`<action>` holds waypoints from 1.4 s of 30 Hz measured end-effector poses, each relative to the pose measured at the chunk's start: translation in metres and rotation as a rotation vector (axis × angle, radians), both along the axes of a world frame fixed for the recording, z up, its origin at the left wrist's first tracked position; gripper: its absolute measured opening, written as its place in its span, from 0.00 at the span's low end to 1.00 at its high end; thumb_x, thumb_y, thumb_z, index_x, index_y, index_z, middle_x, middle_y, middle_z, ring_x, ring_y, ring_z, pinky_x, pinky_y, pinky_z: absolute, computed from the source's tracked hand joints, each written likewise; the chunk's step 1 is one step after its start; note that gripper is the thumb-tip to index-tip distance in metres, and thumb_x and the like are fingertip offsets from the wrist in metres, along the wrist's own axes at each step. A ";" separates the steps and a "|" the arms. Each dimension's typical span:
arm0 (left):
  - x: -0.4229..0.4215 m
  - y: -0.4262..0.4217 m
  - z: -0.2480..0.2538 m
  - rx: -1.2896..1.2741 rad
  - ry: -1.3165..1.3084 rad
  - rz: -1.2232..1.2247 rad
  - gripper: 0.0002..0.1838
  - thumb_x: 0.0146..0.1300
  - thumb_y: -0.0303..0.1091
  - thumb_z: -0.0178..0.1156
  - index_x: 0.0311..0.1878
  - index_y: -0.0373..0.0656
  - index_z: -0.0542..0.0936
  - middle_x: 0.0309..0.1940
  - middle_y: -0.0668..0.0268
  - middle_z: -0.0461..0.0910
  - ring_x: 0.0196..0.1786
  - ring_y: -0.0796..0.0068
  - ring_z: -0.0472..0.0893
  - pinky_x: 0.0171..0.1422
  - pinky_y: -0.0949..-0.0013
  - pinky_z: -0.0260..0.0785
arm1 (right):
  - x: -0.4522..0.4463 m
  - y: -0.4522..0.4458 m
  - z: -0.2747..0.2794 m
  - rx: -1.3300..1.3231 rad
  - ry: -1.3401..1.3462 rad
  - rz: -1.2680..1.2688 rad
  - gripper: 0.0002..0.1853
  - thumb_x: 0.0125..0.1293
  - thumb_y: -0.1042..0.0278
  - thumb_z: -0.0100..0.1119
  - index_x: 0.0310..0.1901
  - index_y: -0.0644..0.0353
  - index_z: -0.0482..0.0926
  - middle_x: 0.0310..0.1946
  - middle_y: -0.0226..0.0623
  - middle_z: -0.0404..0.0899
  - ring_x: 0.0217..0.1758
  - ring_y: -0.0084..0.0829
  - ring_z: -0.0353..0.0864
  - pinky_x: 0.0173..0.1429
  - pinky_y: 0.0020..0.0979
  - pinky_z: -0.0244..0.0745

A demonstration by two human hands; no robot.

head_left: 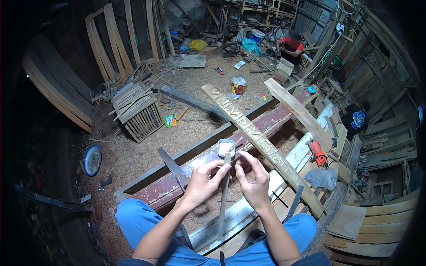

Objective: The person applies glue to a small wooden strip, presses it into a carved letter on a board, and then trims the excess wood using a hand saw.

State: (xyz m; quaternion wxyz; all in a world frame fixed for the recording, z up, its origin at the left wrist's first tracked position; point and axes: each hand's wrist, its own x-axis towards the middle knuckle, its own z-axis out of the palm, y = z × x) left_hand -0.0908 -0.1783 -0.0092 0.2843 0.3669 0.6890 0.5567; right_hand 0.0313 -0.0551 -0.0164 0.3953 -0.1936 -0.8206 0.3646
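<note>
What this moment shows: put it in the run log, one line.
left hand: grips wooden stick | right hand: open, apart from stick | small container: on maroon board | carved plank: across board

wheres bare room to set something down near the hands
The red beam has two free patches: its end left of the dark blade, and the stretch between the carved board and plain board. Crowded: around the small container, power tool and plastic bag.

Capital letters along the wooden plank (258,144) seem to read "VINI VIDI", with a last word unclear, while the print on the tin can (238,87), snack-style packet (170,120) and dark shirt (357,119) stays illegible.
</note>
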 end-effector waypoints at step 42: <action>0.038 0.023 -0.021 0.027 0.019 -0.146 0.31 0.72 0.27 0.63 0.77 0.47 0.69 0.60 0.54 0.83 0.49 0.70 0.87 0.59 0.63 0.79 | 0.025 0.019 -0.005 -0.323 -0.042 -0.031 0.28 0.72 0.71 0.64 0.72 0.55 0.72 0.39 0.40 0.83 0.39 0.28 0.84 0.39 0.31 0.79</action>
